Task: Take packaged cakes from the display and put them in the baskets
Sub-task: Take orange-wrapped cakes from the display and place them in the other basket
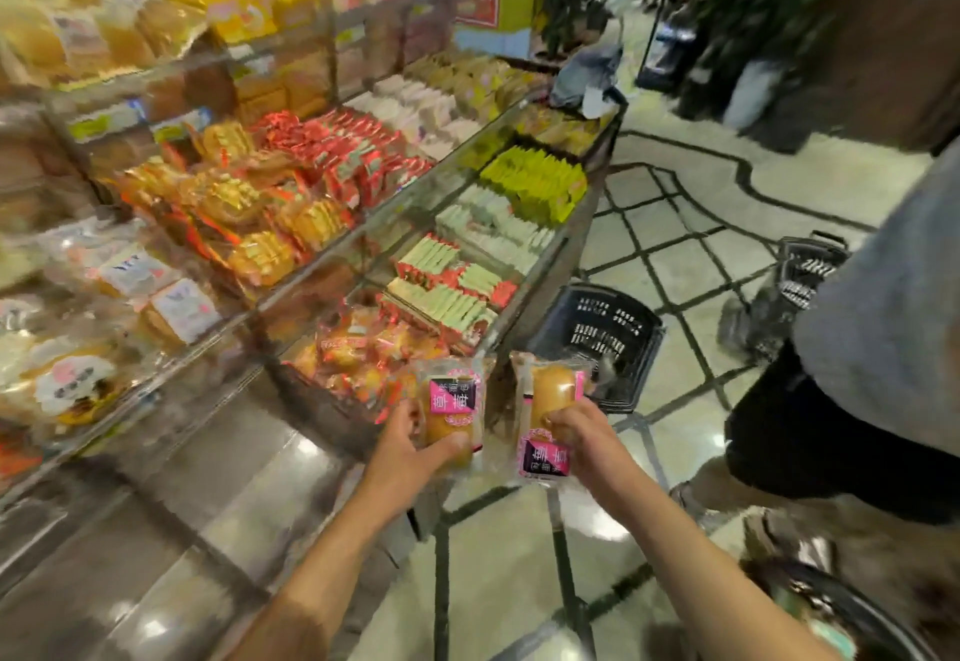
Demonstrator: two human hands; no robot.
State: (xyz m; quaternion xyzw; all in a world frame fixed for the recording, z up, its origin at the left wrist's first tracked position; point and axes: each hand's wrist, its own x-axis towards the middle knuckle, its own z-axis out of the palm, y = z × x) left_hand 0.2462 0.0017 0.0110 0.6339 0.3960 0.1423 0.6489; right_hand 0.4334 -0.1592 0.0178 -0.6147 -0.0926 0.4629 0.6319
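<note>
My left hand (410, 444) grips a clear-wrapped golden cake with a pink and black label (451, 411), held upright over the floor beside the display's near end. My right hand (579, 434) grips a second packaged cake of the same kind (549, 400), label end down. A black plastic basket (602, 320) stands on the floor just beyond both hands, against the display's corner. A second black basket (810, 265) sits farther right on the floor. The tiered display (363, 213) holds several trays of wrapped cakes to my left.
A person in a grey top and black shorts (872, 348) stands close on the right, partly covering the second basket. A steel ledge (156, 530) runs along the display's base. Tiled floor (675, 223) stretches ahead; dark racks and plants stand at the back.
</note>
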